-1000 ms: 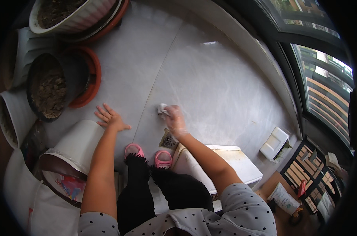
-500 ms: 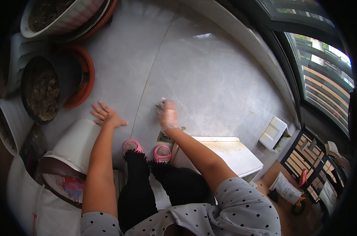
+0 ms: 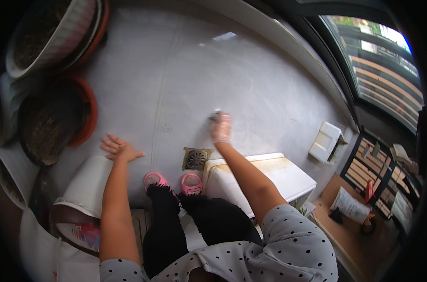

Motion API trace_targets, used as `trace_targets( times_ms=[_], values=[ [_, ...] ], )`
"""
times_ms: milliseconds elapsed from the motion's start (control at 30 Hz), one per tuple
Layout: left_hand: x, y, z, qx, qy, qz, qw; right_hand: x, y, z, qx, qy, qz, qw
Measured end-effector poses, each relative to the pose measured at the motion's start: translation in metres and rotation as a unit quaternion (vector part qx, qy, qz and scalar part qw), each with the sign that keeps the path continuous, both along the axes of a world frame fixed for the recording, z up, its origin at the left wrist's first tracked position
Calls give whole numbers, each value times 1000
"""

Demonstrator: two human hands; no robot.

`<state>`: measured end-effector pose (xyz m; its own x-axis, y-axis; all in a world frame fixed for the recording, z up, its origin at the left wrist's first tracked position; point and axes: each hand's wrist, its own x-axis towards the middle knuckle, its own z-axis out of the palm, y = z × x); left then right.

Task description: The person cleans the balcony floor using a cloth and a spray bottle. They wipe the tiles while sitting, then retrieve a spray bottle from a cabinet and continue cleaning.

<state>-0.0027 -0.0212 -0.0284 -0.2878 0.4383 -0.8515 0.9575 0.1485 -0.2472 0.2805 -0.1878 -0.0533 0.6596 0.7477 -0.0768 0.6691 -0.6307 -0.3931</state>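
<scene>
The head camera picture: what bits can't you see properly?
- Thing under the right hand: head view; the fingers cover it, only a small pale edge shows.
- Inside of the white tub by the left hand: head view; the left forearm crosses it.
- Large planter: head view; cut off by the top-left rim.
- Items on the shelf: head view; too small and bent by the fisheye edge.

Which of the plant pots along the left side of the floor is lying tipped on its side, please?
The plain white pot right beside the left hand: its open mouth faces sideways, showing a dark inside. The soil-filled pot on the orange saucer and the ribbed white planter stand upright.
</scene>
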Motion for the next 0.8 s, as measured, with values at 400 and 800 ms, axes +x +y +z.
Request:
trace_targets(
  times_ms=[400,800],
  values=[
    [5,-8,-14,23,-12,-16,1000,152,-162,19,-12,109,-332,937],
    [-12,-7,-13,29,-7,-16,999,40,-123,-6,55,348,-387,852]
  ],
)
